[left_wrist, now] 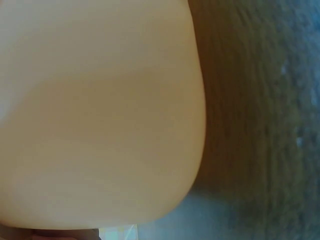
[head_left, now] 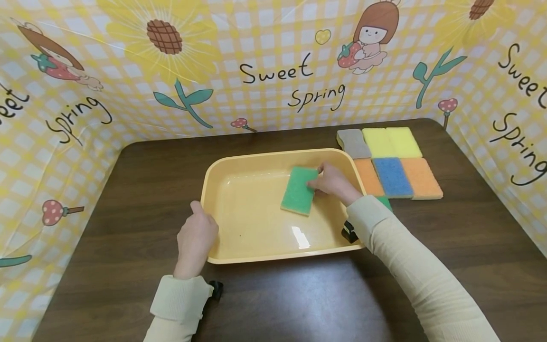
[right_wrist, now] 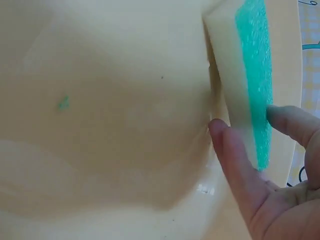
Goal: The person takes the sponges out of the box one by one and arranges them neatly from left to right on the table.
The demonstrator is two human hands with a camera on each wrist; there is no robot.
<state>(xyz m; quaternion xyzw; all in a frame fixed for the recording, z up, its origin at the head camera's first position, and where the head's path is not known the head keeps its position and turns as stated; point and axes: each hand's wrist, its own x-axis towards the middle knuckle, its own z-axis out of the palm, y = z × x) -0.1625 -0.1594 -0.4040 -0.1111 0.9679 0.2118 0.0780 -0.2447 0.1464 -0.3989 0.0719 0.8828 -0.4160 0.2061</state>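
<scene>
Inside a yellow plastic basin (head_left: 256, 237), my right hand (head_left: 333, 182) pinches a green scouring sponge (head_left: 297, 191) by its right edge. The right wrist view shows the sponge (right_wrist: 235, 75) tilted near the basin wall, its pale foam side facing the basin; the thumb and a finger (right_wrist: 292, 122) press it from opposite sides. My left hand (head_left: 196, 240) grips the basin's left rim, with its fingers partly hidden. Up close in the left wrist view is the outside of the basin (left_wrist: 105, 140).
To the right of the basin lie several sponges: a grey sponge (head_left: 354, 143), yellow ones (head_left: 392, 142), orange ones (head_left: 422, 177) and a blue one (head_left: 393, 177). Part of another green sponge (head_left: 385, 203) shows beside the right sleeve. Patterned cloth (head_left: 273, 57) surrounds the dark wooden table (head_left: 141, 204).
</scene>
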